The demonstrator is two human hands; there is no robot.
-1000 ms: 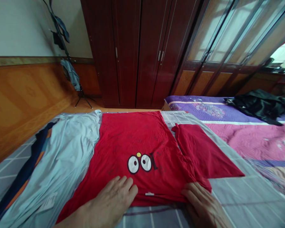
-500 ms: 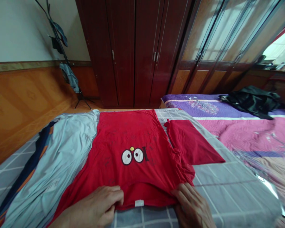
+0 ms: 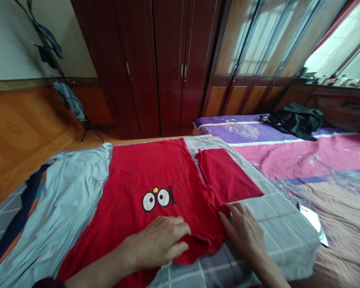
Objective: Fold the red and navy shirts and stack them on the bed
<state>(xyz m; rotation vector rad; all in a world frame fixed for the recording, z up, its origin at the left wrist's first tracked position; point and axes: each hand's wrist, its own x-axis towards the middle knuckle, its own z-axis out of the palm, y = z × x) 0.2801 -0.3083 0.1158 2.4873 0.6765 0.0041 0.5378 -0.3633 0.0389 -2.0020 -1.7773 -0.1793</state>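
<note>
A red T-shirt [image 3: 123, 200] with a big-eyed cartoon print lies spread on a grey checked sheet, its neckline toward me. My left hand [image 3: 159, 240] is over the shirt near the neckline, thumb apart from the loosely bent fingers. At the shoulder by the right sleeve [image 3: 228, 176], my right hand [image 3: 243, 228] touches the cloth with its fingers spread. The sleeve lies out flat to the right, with wrinkles where it joins the body. My left hand and forearm hide part of the collar and the shirt's near left side.
A pale blue garment [image 3: 75, 188] with a navy and orange edge lies left of the shirt. Right of the sheet is a purple and pink bedspread [image 3: 276, 156] bearing a dark garment [image 3: 297, 120] and a phone [image 3: 313, 224]. Behind stand dark red wardrobes [image 3: 171, 72] and a coat stand [image 3: 60, 72].
Both hands have let go of the collar edge. The left has moved right and up over the shirt; the right has shifted up to the shoulder. The view has turned slightly right.
</note>
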